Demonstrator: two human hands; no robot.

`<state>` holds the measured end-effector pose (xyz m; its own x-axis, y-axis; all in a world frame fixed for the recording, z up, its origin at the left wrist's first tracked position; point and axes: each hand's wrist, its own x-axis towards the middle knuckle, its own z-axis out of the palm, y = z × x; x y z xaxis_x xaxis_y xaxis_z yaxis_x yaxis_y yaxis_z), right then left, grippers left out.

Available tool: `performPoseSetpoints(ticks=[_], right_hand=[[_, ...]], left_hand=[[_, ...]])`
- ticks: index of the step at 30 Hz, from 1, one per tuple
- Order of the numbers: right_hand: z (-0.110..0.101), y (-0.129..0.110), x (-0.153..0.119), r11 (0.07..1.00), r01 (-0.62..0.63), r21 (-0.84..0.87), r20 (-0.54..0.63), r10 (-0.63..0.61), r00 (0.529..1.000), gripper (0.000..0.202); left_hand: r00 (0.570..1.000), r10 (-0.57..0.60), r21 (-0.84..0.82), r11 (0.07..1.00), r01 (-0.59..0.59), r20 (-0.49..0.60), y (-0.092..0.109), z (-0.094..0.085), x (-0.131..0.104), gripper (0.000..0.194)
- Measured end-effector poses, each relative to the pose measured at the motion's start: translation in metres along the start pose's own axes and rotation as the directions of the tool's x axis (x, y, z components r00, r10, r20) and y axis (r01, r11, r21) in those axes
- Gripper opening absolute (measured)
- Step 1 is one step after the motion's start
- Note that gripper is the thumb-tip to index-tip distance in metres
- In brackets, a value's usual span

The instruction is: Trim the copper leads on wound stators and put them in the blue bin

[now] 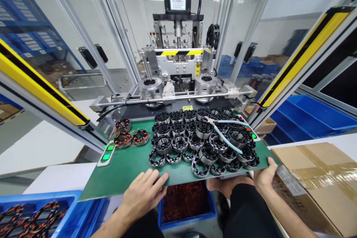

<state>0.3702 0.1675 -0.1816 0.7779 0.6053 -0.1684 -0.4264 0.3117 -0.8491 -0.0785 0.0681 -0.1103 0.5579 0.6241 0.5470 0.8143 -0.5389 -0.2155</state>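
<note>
My left hand [147, 189] lies on the front edge of a green work board [122, 173], fingers bent a little over it and holding nothing. At the board's right front corner, my right hand [264, 176] grips the edge, thumb on top and the other fingers hidden. Between them, several unwound stator cores [180, 142] with black insulation stand in rows, some stacked. Cutting pliers [228, 142] with light-blue handles lie across the right-hand stacks. Copper-wound stators [141, 137] sit at the board's left, with loose wire ends.
Behind the board stands a winding machine [180, 63] with two round metal fixtures and a crossbar [173, 99]. Yellow guards [36, 78] flank it. A blue bin [75, 204] of wound stators is lower left, a blue bin [186, 224] of copper scraps below, a carton [315, 178] right.
</note>
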Motion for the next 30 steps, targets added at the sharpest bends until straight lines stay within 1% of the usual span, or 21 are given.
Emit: performPoseSetpoints(ticks=[9, 15, 18, 26, 30], right_hand=[[-0.0001, -0.0003, -0.0013, 0.998, 0.054, -0.018, 0.033, -0.054, 0.998, 0.039], [0.0005, -0.0011, -0.0012, 1.0, 0.022, -0.01, -0.004, -0.022, 1.0, 0.037], [0.0006, -0.0018, -0.0015, 1.0, 0.004, -0.015, -0.004, -0.004, 1.0, 0.036], [0.0023, -0.0036, -0.0045, 1.0, 0.012, -0.018, -0.002, -0.012, 1.0, 0.036], [0.0017, -0.0021, -0.0031, 0.999, 0.028, -0.04, 0.016, -0.028, 0.999, 0.039]], left_hand=[[1.0, 0.003, -0.009, 1.0, -0.003, 0.006, 0.0005, -0.0021, 0.0006, 0.022], [1.0, 0.003, -0.009, 1.0, -0.003, -0.009, 0.0012, -0.0035, 0.0035, 0.023], [1.0, 0.004, -0.001, 1.0, -0.004, -0.011, 0.0007, -0.0037, 0.0037, 0.022], [1.0, 0.002, 0.005, 1.0, -0.002, -0.009, 0.0008, -0.0029, 0.0024, 0.019], [1.0, 0.005, 0.005, 1.0, -0.005, 0.002, 0.0002, -0.0027, 0.0026, 0.02]])
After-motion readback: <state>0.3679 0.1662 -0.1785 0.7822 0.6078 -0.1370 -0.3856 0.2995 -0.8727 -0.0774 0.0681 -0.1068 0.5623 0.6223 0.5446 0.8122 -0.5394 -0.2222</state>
